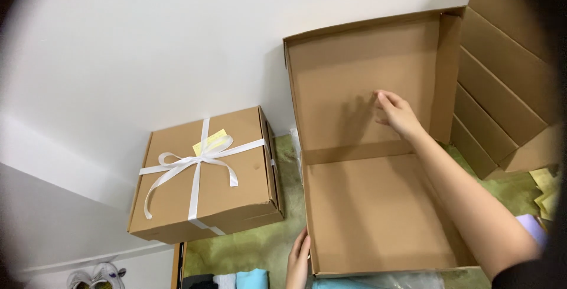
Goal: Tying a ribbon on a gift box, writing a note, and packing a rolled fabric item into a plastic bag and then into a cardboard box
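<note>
**Two boxes, one open**

One open flat brown cardboard box (pixel 378 206): right hand (pixel 397 113), fingers loosely spread, presses its raised lid; left hand (pixel 299 259) flat against its front-left wall. Left of it, one closed brown box (pixel 204 177) with white ribbon bow (pixel 198 160) and one small yellow tag (pixel 209 141). Right: stacked cardboard (pixel 508 76).

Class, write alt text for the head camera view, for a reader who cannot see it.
A person's right hand presses against the raised lid of an open, empty cardboard box, while the left hand rests at its front left corner. To the left sits a closed cardboard box tied with a white ribbon; flat folded cartons lean at the right.
</note>
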